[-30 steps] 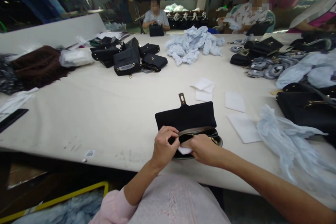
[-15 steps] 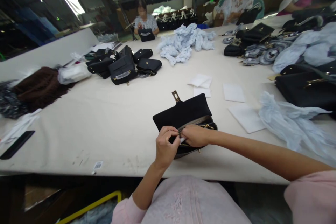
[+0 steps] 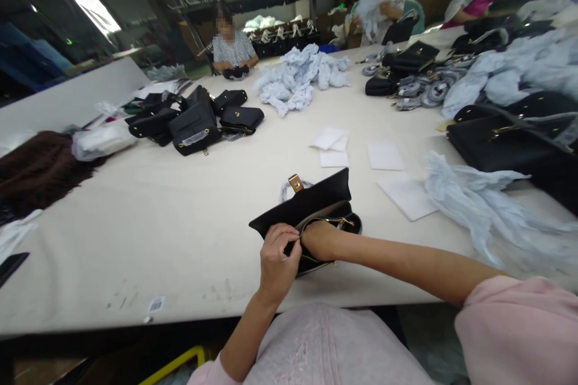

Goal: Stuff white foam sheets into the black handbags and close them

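A black handbag (image 3: 311, 201) stands on the table in front of me, its flap with a gold clasp (image 3: 295, 183) raised away from me. My left hand (image 3: 280, 255) pinches the opening's edge at the left between thumb and fingers. Down inside the bag is my right hand (image 3: 320, 240); its fingers are hidden by the bag. A gold zipper (image 3: 345, 221) shows along the opening to the right of that hand. Behind the flap, part of a plastic-wrapped handle (image 3: 284, 191) is visible.
White foam sheets (image 3: 386, 155) and crumpled pale blue paper (image 3: 469, 198) lie beyond and right of the bag. Black handbags (image 3: 194, 123) are piled at left, with more (image 3: 510, 144) at right. A barcode label (image 3: 156, 304) lies near the front edge. Co-workers (image 3: 232, 45) sit across the table.
My right hand has gone deeper into the handbag. The white piece seen between my hands is out of sight. The flap has tilted, and the camera view has turned right.
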Demonstrator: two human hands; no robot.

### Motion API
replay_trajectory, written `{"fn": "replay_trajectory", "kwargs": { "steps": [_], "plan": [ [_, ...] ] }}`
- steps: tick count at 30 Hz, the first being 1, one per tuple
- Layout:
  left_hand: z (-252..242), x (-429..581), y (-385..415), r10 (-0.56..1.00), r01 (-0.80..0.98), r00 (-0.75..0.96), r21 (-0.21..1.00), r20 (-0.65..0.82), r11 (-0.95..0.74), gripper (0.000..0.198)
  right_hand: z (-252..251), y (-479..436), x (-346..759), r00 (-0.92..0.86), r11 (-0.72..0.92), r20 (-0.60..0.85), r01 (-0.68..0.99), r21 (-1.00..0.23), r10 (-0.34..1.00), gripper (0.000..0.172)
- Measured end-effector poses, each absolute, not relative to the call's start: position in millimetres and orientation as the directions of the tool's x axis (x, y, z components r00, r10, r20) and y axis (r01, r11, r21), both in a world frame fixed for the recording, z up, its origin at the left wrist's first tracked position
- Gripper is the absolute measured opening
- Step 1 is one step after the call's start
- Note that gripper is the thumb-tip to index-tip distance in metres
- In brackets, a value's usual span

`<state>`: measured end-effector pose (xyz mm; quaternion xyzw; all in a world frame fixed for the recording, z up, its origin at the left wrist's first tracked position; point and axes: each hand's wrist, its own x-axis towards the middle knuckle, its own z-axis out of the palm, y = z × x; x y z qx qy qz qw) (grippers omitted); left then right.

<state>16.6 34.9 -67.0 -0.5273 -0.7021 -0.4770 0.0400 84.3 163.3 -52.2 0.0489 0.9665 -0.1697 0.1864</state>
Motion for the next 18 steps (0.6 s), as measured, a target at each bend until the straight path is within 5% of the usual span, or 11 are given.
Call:
{"fn": "replay_trajectory", "kwargs": {
  "steps": [6,10,14,18],
  "plan": [
    [-56.1,13.8,26.8,0.806,0.813,-0.391,0.577,0.444,0.077,0.019,-32.7,183.1,122.6,-0.936,0.888,-0.35,0.135,-0.44,-0.031,0.031],
    [-39.2,21.0,28.5,0.897,0.933,-0.271,0.324,0.348,0.156,0.036,-26.4,183.5,142.8,-0.961,0.897,-0.267,0.173,-0.406,0.065,0.019],
    [-18.7,34.3,42.3,0.981,0.989,-0.121,0.105,0.149,0.106,0.024,-32.6,182.9,147.5,-0.983,0.9,-0.161,-0.014,-0.435,-0.093,0.018],
    [-16.4,36.2,53.7,0.997,0.967,-0.041,0.25,-0.063,0.056,0.018,-36.5,181.1,156.3,-0.989,0.923,-0.135,0.002,-0.385,-0.054,0.019]
  ]
}}
